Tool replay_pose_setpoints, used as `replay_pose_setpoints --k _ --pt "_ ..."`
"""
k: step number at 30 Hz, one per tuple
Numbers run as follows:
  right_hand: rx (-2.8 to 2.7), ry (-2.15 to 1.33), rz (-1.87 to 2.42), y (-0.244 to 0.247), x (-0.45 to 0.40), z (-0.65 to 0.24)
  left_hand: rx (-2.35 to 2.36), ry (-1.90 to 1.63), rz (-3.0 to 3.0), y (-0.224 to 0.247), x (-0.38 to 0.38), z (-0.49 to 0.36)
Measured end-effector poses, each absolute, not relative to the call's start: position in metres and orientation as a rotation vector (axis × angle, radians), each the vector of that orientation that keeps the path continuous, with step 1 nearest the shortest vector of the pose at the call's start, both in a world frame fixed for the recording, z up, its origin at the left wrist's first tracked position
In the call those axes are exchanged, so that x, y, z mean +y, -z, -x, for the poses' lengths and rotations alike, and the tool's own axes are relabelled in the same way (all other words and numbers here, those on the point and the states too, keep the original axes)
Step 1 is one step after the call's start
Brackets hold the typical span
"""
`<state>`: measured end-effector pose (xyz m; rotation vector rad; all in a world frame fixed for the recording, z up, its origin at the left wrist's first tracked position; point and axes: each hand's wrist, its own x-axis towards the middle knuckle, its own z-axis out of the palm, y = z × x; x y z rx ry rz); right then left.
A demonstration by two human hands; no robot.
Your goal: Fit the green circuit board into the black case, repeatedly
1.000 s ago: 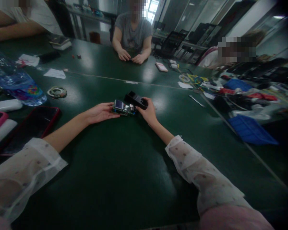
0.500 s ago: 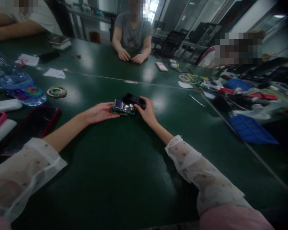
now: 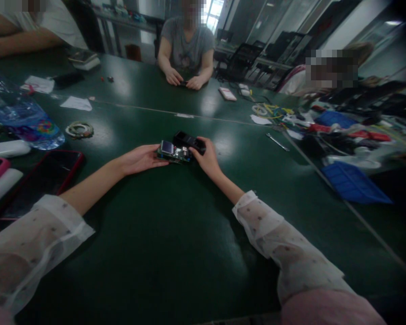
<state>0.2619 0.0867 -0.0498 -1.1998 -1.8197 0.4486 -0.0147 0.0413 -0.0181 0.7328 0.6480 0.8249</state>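
A small green circuit board [image 3: 172,152] with a little grey screen lies between my hands above the dark green table [image 3: 149,234]. My left hand [image 3: 140,160] grips its left end, fingers closed around the edge. Just behind and to the right of the board is a black plastic casing [image 3: 190,141]. My right hand [image 3: 207,157] is closed on the casing's right end, its thumb near the board's right end. Board and casing overlap in view; whether they touch is unclear.
At left are a water bottle [image 3: 27,119], a red-edged phone [image 3: 45,180], a white case [image 3: 11,148] and a coiled cable [image 3: 79,130]. A wrench [image 3: 277,141], blue tray [image 3: 353,183] and tangled cables are at right. A person [image 3: 187,49] sits opposite, others at both sides.
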Motion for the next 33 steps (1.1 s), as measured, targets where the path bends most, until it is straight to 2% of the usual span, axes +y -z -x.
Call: replay_pose_setpoints --k 33 --pt "-1.891 -0.414 1.219 0.0517 0.0867 -0.2627 0.614 -0.831 -0.794 0.0182 0.0400 0.0158"
